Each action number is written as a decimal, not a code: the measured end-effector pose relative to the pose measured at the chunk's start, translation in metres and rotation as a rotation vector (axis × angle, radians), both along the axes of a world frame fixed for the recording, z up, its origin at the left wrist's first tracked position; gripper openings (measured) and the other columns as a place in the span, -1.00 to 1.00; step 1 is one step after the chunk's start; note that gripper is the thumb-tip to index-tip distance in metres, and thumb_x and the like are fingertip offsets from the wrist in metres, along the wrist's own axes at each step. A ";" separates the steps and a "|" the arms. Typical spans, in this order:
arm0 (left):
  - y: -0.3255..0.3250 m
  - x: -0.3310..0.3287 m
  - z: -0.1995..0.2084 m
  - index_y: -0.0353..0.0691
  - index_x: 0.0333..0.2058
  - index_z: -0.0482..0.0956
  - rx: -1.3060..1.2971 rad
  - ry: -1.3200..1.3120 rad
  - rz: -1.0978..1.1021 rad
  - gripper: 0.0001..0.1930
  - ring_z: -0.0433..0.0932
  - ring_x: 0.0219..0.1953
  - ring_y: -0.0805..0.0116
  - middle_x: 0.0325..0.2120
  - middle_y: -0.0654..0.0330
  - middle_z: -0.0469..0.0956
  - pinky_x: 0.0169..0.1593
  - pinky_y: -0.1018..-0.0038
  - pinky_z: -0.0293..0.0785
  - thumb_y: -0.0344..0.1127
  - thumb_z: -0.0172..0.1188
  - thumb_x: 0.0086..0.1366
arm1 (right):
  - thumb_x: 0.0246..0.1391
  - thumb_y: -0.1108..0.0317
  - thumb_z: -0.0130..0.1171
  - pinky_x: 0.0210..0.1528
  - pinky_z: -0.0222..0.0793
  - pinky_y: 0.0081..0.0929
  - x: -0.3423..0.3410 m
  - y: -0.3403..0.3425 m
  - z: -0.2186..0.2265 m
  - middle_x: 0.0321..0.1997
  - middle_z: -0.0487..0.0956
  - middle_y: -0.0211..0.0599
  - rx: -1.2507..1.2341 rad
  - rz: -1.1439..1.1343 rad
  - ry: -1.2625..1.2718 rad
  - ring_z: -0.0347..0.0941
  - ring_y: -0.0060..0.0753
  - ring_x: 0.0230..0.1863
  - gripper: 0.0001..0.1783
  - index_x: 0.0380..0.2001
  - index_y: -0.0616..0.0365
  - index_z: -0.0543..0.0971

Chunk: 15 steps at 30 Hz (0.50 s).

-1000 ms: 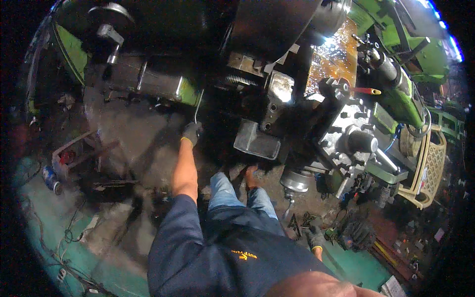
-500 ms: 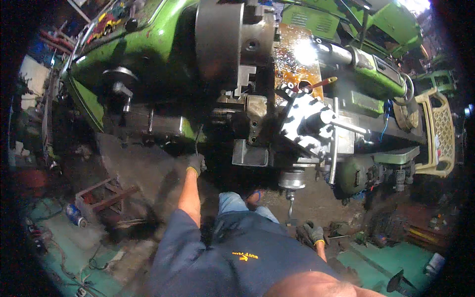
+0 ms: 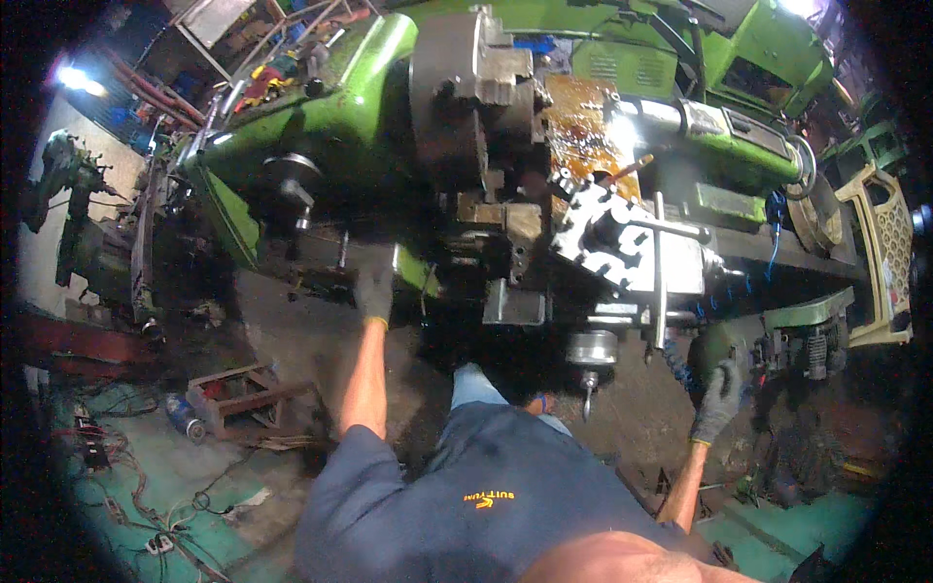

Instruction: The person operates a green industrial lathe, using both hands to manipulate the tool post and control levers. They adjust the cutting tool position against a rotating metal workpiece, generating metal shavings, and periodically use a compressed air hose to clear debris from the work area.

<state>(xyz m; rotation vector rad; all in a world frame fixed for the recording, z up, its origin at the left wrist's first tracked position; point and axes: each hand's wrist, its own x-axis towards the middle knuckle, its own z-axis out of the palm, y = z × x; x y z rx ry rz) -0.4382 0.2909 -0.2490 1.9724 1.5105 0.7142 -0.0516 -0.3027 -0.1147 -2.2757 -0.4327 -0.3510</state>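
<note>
Both my hands wear grey gloves with yellow cuffs. My left hand (image 3: 373,284) is up against the front of a green lathe (image 3: 374,87), beside a short upright lever (image 3: 343,249); its fingers are dark and blurred, so its grip does not show. Off to the right, my right hand (image 3: 719,398) is raised with fingers loosely apart and nothing visible in it, in front of a rounded green housing (image 3: 714,352). Between the hands stand the large steel chuck (image 3: 447,107) with stepped jaws, the bright tool post (image 3: 607,233) and a round handwheel (image 3: 591,350).
A brush (image 3: 630,170) with a wooden handle leans behind the tool post, by an oily brown plate (image 3: 578,112). On the floor at left lie a rusty metal frame (image 3: 248,398), a spray can (image 3: 185,416) and loose cables (image 3: 146,486). A beige plastic chair (image 3: 880,253) stands far right.
My left hand has moved up to the lathe's front. My right hand has risen from low near the floor, forward and right. The chuck jaws sit at a different angle, and the view has shifted.
</note>
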 end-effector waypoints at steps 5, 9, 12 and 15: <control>0.086 0.048 0.245 -0.30 0.22 0.44 0.753 -0.212 -0.090 -0.50 0.50 0.10 0.02 0.17 -0.08 0.49 0.19 0.20 0.42 -0.22 0.24 0.38 | 0.34 0.37 0.16 0.23 0.44 -0.27 -0.050 0.179 0.136 0.09 0.64 -0.09 0.462 0.247 -0.163 0.56 -0.20 0.11 -0.68 0.07 0.32 0.59; 0.157 0.095 0.324 -0.29 0.10 0.54 0.935 -0.268 -0.362 -0.58 0.53 0.02 0.03 0.06 -0.03 0.56 0.16 0.24 0.42 -0.26 0.29 0.32 | 0.18 0.49 0.29 0.25 0.44 -0.26 -0.093 0.306 0.143 0.14 0.61 -0.04 0.597 0.667 0.053 0.55 -0.16 0.17 -0.57 0.12 0.32 0.55; 0.208 0.085 0.326 -0.29 -0.05 0.60 0.758 -0.209 -0.633 -0.72 0.54 -0.01 0.07 -0.01 0.01 0.58 0.17 0.25 0.42 -0.33 0.30 0.29 | 0.07 0.39 0.40 0.32 0.37 -0.18 -0.114 0.418 0.154 0.22 0.55 0.05 0.337 0.684 -0.184 0.47 0.02 0.27 -0.39 0.22 0.21 0.50; 0.237 0.051 0.319 -0.27 -0.18 0.64 0.390 -0.473 -0.801 -0.84 0.55 -0.01 0.26 -0.01 0.11 0.59 0.07 0.32 0.50 -0.44 0.28 0.27 | 0.09 0.21 0.41 0.41 0.24 -0.02 -0.115 0.487 0.139 0.36 0.41 0.10 0.200 0.639 -0.343 0.31 0.14 0.40 -0.24 0.33 0.12 0.40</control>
